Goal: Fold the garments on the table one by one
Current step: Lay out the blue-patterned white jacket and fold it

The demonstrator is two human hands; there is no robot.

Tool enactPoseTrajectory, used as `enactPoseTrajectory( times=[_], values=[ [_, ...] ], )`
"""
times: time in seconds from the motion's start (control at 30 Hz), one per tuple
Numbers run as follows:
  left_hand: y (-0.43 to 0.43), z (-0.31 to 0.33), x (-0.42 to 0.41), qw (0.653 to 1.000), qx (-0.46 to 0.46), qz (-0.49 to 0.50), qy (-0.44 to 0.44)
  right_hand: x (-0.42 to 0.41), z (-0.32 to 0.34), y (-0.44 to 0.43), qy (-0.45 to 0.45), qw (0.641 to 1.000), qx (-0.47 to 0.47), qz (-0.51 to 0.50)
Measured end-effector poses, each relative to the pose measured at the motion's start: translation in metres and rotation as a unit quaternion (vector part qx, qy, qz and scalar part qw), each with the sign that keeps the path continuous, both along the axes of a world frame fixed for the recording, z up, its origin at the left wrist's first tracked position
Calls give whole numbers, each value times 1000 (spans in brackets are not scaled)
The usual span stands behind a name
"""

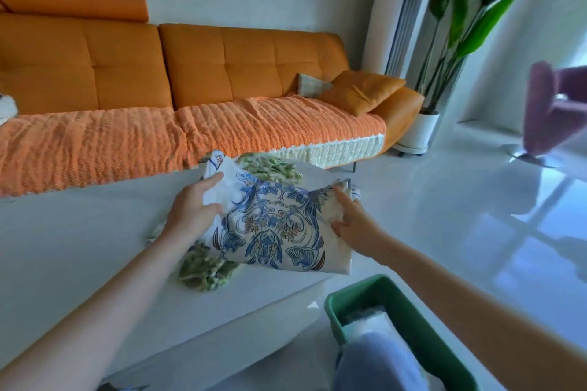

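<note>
Green bin [413, 320] sits nearest, below the right forearm, with pale folded cloth inside it; contents otherwise unclear.

Obs.: blue-printed garment [273, 225] spans the gap between both hands, partly lifted off the white table [79, 232]. Its near edge hangs just past the table edge, on the wrist side of the right hand.
- Left hand [193, 203]: grips the garment's far-left corner, thumb on top, fingers curled in under the cloth.
- Right hand [352, 219]: pinches the bunched right edge, index finger stretched along the cloth, thumb below.
- Green-printed garment [206, 270] lies under the blue one. It shows beside the left wrist and again beyond the fingertips of both hands.

Judgement: step in hand is squaring the blue piece for a fold, early in the task.

Notes for doing it well:
1. Right edge is crumpled in the pinch. Draw the hands apart to tension the cloth before laying it.
2. Lift clear of the green garment so it is not dragged along or caught in the fold.
3. Set down toward the left hand's side, on bare table away from the edge.
4. Match corners, then smooth with flat palms.

Risk: thin fabric looks slippery and may slide off toward the bin.
</note>
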State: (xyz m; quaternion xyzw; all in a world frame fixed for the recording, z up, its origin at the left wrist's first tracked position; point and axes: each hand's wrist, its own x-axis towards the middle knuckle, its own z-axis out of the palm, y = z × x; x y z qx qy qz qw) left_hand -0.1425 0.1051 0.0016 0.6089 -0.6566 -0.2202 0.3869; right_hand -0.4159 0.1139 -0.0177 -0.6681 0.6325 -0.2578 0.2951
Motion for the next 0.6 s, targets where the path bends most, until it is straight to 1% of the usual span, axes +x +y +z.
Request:
enactPoseTrajectory(
  times=[0.13, 0.23, 0.33, 0.47, 0.6],
  values=[
    [-27, -19, -97, 997, -9, -69, -46, -77, -30, 32, -23, 991, 12, -130],
    [-40, -35, -167, 988, -6, -131, -76, -129, -65, 55, -55, 974, 18, -220],
    [-50, -63, -232, 976, -23, -188, -112, -172, -99, 80, -76, 953, 41, -289],
    [-48, -109, -302, 954, -39, -234, -183, -209, -152, 107, -88, 929, 72, -352],
    [-48, -166, -342, 932, -44, -276, -232, -227, -204, 121, -91, 911, 95, -391]
  ],
)
